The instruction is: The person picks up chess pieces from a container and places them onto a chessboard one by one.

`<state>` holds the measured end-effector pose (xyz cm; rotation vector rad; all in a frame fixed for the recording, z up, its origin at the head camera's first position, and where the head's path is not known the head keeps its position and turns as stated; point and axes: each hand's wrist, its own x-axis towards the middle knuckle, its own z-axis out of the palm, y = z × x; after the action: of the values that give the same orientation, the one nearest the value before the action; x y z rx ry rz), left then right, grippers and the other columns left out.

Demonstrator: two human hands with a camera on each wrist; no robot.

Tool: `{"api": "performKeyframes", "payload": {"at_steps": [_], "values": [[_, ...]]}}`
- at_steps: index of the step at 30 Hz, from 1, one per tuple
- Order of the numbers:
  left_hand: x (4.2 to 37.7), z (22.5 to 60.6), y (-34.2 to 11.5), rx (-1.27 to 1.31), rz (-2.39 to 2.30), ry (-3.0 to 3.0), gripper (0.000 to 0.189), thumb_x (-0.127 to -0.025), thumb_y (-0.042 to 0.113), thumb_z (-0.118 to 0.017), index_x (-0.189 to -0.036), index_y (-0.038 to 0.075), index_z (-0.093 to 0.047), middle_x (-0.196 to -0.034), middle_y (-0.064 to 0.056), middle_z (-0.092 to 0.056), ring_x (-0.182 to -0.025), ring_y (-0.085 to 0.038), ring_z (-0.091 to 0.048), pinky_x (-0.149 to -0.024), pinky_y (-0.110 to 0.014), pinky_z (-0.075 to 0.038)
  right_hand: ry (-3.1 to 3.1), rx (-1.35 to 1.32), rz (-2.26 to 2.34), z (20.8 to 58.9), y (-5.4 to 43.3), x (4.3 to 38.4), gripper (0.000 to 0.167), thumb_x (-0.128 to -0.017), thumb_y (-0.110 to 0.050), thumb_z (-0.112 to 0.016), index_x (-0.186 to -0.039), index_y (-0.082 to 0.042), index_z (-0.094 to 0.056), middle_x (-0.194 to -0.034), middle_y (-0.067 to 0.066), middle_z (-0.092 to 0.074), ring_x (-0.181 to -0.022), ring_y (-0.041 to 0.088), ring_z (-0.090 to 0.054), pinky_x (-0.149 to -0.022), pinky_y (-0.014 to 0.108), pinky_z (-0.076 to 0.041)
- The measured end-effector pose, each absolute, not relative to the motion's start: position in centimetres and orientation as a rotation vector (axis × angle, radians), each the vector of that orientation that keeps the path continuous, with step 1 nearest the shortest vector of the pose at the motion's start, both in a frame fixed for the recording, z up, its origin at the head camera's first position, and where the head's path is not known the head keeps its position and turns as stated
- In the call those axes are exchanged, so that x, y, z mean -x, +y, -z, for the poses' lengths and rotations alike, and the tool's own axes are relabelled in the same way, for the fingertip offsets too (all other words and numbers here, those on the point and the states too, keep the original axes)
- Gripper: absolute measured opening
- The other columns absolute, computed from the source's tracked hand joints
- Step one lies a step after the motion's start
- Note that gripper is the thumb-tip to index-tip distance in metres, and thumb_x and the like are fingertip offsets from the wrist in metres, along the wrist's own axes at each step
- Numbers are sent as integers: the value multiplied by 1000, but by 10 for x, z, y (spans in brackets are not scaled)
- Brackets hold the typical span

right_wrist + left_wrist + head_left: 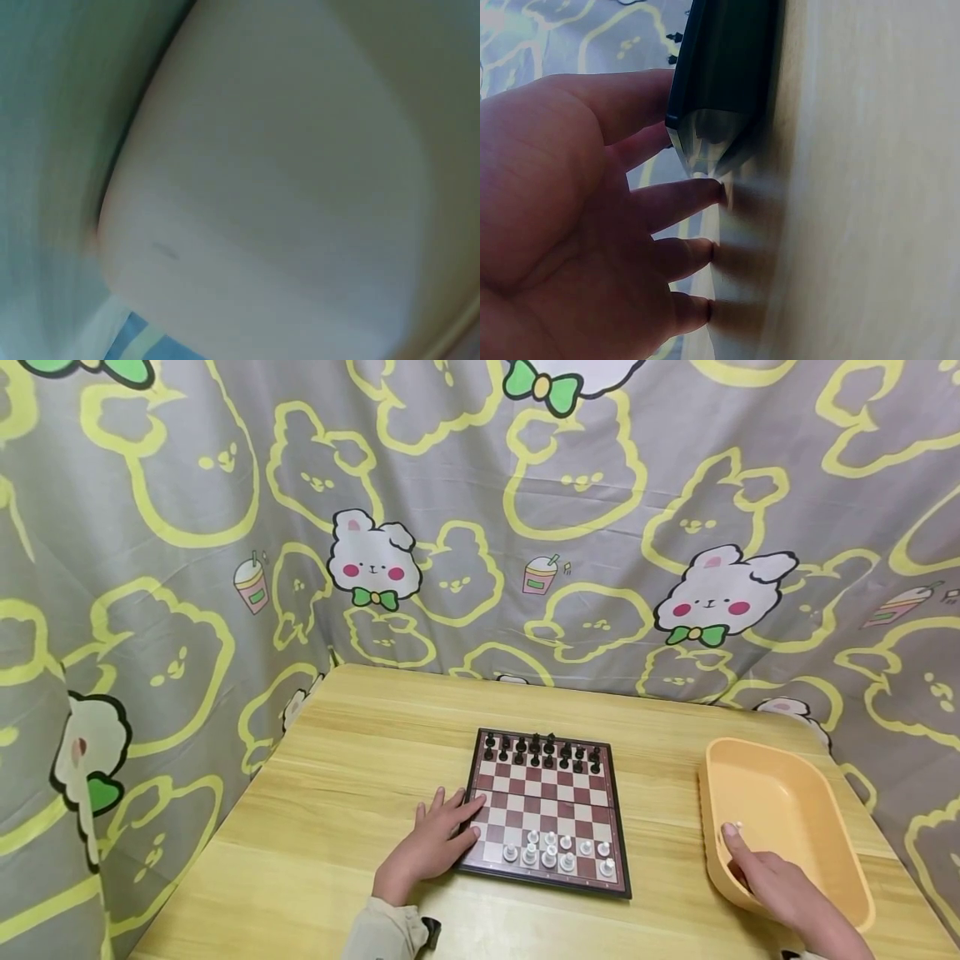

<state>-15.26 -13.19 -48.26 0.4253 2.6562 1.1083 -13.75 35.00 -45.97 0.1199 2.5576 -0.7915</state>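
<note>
Presently my left hand [426, 853] has its fingers spread, the thumb and index finger resting on the left edge of the chessboard [517, 815]; in the left wrist view I see the other three fingertips down on the wood beside it. My right hand [776, 887], at the lower right of the head view, lies over the near left rim of the orange tray [840, 827], its thumb pointing up the frame. A small white bit shows just beside that thumb's tip, but I cannot tell whether the fingers pinch it or grip the rim, since the right wrist view gives me only a blurred pale curved surface.

The board sits flat just below the centre of the frame, a little right of the middle. Two rows of black pieces [549, 752] stand along its far edge; toward the near edge I count ten white pieces [549, 857] upright in two rows with gaps. The tray is at the right, well apart from the board.

Both rest on the pale wooden table [322, 810]. A cream sleeve [386, 931] shows at bottom centre, and behind everything hangs a grey curtain [465, 485] with yellow outlines and white rabbits.
</note>
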Motion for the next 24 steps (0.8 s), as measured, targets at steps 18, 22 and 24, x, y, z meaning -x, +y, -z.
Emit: {"api": "performKeyframes", "payload": {"at_steps": [18, 22, 24], "values": [[153, 483, -132, -430, -1102, 2666, 51, -106, 27, -56, -154, 11, -51, -161, -31, -33, -152, -57, -10, -117, -75, 2, 2626, -195, 792, 460, 349, 135, 73, -108, -63, -17, -63, -13, -46, -56, -1, -40, -57, 15, -38, -62, 29, -34], [152, 483, -132, -431, -1107, 2662, 50, -106, 26, -57, -153, 10, -52, -161, -31, -34, -152, -57, -10, -117, -76, 2, 2742, -211, 785, 458, 349, 134, 70, -108, -62, -28, -69, -11, -56, -60, 0, -49, -62, 17, -47, -62, 29, -36], [153, 483, -132, -432, -1109, 2662, 50, -106, 26, -57, -153, 10, -52, -161, -31, -34, -152, -57, -10, -117, -76, 2, 2813, -222, 795, 458, 349, 132, 65, -107, -61, -37, -70, -12, -59, -63, 1, -53, -65, 16, -50, -62, 28, -36]]}}
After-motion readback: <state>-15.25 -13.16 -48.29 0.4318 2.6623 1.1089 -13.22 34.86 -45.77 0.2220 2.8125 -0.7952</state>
